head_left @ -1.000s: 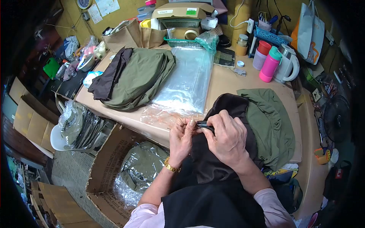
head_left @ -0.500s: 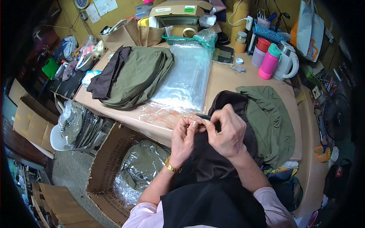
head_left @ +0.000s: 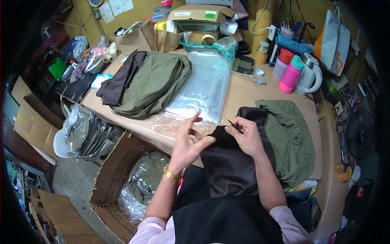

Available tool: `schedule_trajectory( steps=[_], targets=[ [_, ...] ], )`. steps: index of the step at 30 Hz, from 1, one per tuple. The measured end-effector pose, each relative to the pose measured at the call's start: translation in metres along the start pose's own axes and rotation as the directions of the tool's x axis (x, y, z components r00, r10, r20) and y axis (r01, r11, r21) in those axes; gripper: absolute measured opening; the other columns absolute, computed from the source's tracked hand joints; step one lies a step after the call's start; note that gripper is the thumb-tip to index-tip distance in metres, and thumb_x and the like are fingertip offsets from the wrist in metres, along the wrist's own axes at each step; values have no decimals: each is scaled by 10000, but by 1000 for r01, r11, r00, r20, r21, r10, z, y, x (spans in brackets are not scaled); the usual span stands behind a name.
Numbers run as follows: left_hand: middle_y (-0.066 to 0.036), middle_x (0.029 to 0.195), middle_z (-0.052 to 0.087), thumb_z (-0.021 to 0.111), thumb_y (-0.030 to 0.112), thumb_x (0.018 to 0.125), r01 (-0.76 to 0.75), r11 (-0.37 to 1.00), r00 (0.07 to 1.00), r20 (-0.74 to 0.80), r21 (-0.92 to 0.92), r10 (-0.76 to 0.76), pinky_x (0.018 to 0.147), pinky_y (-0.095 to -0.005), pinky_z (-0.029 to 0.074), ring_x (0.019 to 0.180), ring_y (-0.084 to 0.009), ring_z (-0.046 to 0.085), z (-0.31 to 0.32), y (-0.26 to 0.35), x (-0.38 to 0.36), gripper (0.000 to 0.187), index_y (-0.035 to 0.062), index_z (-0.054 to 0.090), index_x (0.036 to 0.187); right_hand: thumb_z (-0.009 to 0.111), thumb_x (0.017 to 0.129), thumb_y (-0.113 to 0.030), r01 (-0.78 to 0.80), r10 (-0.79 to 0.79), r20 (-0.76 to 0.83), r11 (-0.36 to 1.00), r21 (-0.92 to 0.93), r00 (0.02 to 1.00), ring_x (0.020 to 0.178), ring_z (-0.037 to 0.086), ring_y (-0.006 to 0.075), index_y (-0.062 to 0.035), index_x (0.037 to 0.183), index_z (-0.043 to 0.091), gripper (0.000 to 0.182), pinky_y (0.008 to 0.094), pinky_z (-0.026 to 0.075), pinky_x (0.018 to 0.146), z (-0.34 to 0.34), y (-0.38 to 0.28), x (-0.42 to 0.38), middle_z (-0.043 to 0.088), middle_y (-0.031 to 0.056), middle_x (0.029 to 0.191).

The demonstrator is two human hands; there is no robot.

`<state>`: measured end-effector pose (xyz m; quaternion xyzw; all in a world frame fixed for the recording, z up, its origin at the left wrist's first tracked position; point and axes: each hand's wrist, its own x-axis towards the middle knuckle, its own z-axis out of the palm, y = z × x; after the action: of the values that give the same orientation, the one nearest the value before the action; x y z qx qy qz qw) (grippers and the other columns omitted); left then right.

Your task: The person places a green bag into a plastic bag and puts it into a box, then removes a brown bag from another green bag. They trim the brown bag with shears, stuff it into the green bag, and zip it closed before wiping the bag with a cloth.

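Fingers (head_left: 196,117) of left hand (head_left: 186,143) now spread, right hand (head_left: 247,137) pinching slim tool (head_left: 232,123) and cloth (head_left: 231,166).

The tan table (head_left: 243,91) bears a green garment (head_left: 290,140), folded olive cloth (head_left: 156,83), clear plastic (head_left: 203,87) and a kettle (head_left: 304,79).

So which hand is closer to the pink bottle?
The right hand. It's on the near side of the pink bottle and to its left, at the dark cloth. The left hand is open, farther to the left.
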<state>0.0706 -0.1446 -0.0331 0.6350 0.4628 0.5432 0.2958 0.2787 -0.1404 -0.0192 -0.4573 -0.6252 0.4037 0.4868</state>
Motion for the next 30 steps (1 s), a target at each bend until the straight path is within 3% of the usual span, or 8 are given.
schedule_trajectory(
  steps=[2,6,13,15,17,18,25,30],
  targets=[
    [-26,911,690,781,118,845,84,987,981,184,-134,-59,642,-219,468,703,-53,551,12,9,4,292,-23,682,1082,720,904,-110,51,-51,4,999,-9,999,693,464,26,-6,809,602,184,226,396,629,2,-1,-1,543,-48,706],
    [31,685,626,738,98,894,249,951,940,284,-183,-192,552,-198,427,641,-19,515,9,7,8,133,-29,703,879,720,895,-96,30,-32,-23,995,-94,999,688,470,30,-1,801,602,178,230,400,626,-5,-7,-5,547,-37,698],
    [-78,972,677,654,114,963,251,939,960,181,-233,-212,557,-192,466,703,-63,615,1,-12,-1,150,-2,643,869,733,868,-96,22,-24,-20,993,-117,1000,696,548,93,12,900,650,140,290,459,647,-2,4,-4,631,56,733],
    [-120,1021,678,590,142,999,497,575,867,399,-649,-299,686,-234,578,788,-154,697,2,-11,-3,138,17,591,941,738,856,-97,16,-17,-8,990,-138,1000,715,592,129,-1,936,653,151,314,473,656,1,2,-4,633,71,776],
    [-150,1097,669,560,142,1012,522,478,853,444,-706,-276,787,-274,588,907,-191,693,4,-9,-4,146,1,582,981,744,834,-114,225,-375,-189,816,-533,908,826,652,243,-43,1030,648,230,365,491,673,12,-15,-8,616,77,896],
    [-180,1173,661,530,142,1026,546,373,838,486,-750,-249,888,-314,597,1027,-227,689,5,-8,-4,163,-16,574,1021,749,823,-155,162,-352,-227,796,-584,908,892,637,303,-82,1089,638,297,388,488,684,13,-25,-11,590,63,970],
    [-112,1076,674,582,112,993,507,340,858,429,-792,-282,923,-348,580,1017,-207,684,8,-8,-5,96,22,604,966,776,753,-191,389,-573,45,495,-777,818,754,598,197,-119,1038,664,314,349,397,634,18,-44,-26,578,11,882],
    [-92,1068,675,610,133,982,464,399,884,382,-791,-269,920,-345,549,990,-157,652,11,-5,-7,71,79,606,937,807,672,-162,441,-668,60,417,-795,742,680,553,162,-113,949,694,303,333,366,602,28,-33,-21,578,-12,846]
  ],
)
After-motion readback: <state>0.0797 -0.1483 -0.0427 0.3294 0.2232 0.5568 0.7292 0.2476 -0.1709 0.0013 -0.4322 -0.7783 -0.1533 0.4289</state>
